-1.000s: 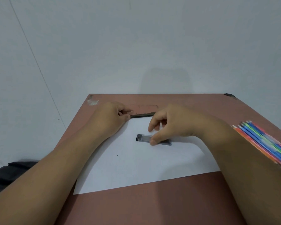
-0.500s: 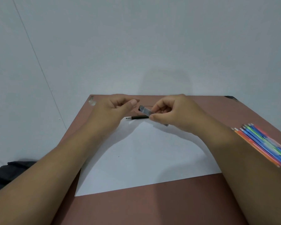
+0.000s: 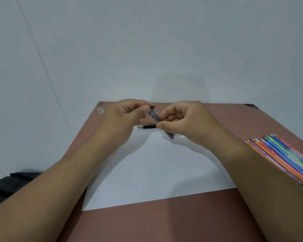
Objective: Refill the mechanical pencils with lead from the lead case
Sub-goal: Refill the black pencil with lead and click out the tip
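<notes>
lead case [image 3: 160, 122]: slim clear-grey box, tilted, raised above the white paper sheet [image 3: 156, 172], pinched at both ends | black mechanical pencil [image 3: 148, 126]: lying flat at the sheet's far edge, tip pointing left | coloured mechanical pencils [image 3: 285, 154]: bundled, right of the sheet

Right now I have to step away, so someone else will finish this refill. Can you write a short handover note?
Right hand: grips the lead case around its middle, lifted above the paper and tilted.
Left hand: fingertips pinch the case's upper end, apparently at the cap; whether it is open cannot be told.
Black mechanical pencil: lies untouched at the far edge of the white paper.
Coloured pencils: bundled at the table's right side.
Done: case picked up.
Left: open the case, take lead out, load the black pencil, then the others.
</notes>
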`<action>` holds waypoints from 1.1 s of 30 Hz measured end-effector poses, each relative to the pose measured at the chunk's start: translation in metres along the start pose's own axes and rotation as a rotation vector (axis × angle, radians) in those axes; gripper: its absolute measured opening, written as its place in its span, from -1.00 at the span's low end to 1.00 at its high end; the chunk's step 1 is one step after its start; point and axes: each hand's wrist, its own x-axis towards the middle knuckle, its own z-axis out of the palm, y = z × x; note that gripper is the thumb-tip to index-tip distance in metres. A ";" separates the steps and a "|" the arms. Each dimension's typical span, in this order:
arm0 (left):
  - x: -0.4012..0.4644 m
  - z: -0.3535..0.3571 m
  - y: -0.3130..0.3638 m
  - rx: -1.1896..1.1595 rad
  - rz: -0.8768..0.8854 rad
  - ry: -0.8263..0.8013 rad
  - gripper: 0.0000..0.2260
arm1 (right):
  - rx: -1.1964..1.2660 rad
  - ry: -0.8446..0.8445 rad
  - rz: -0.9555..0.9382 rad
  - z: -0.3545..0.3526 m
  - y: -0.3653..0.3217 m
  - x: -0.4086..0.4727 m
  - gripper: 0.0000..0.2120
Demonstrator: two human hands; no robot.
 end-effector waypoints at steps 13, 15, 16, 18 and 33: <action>-0.004 0.013 0.004 -0.130 0.017 0.176 -0.94 | -0.210 0.025 -0.105 0.004 0.001 -0.003 -0.70; -0.004 0.015 0.005 -0.166 0.014 0.178 -0.94 | -0.283 0.126 -0.194 0.002 0.001 0.000 -0.64; -0.004 0.016 0.005 -0.176 0.013 0.170 -0.94 | -0.300 0.163 -0.214 0.001 0.001 0.001 -0.62; -0.005 0.018 0.004 -0.165 0.016 0.156 -0.94 | -0.305 0.196 -0.219 -0.001 0.001 0.002 -0.61; -0.001 0.016 0.009 -0.658 -0.411 -0.050 -0.44 | 0.169 0.410 0.195 -0.009 0.012 0.015 -0.65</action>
